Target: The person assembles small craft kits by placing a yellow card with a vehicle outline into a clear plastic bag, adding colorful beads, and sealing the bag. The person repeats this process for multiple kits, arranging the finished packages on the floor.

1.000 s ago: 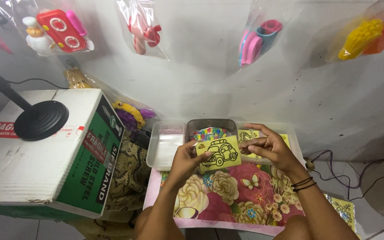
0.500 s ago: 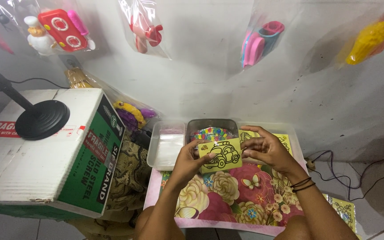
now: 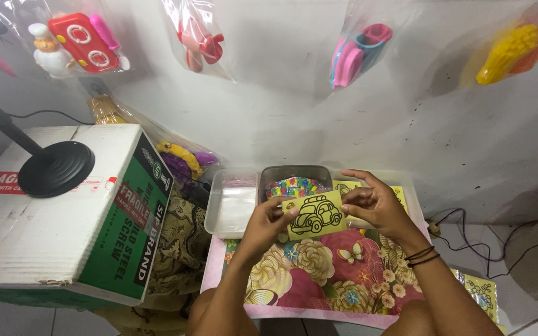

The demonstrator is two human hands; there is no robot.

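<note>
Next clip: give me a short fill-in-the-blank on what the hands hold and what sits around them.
1. Both hands, left hand and right hand, hold a yellow card printed with the outline of a ____.
2. The black round stand base rests on top of a ____ box.
3. The surface under the forearms is a board with a ____ pattern.

Missing words: car; cardboard; floral

Four clear plastic bags of toys [image 3: 79,43] hang on the wall. Three shallow plastic trays [image 3: 235,202] sit side by side. One yellow card with a black car outline [image 3: 316,215], one white-and-green cardboard box [image 3: 70,211], one black round stand base [image 3: 56,168], two hands [image 3: 378,202].
</note>
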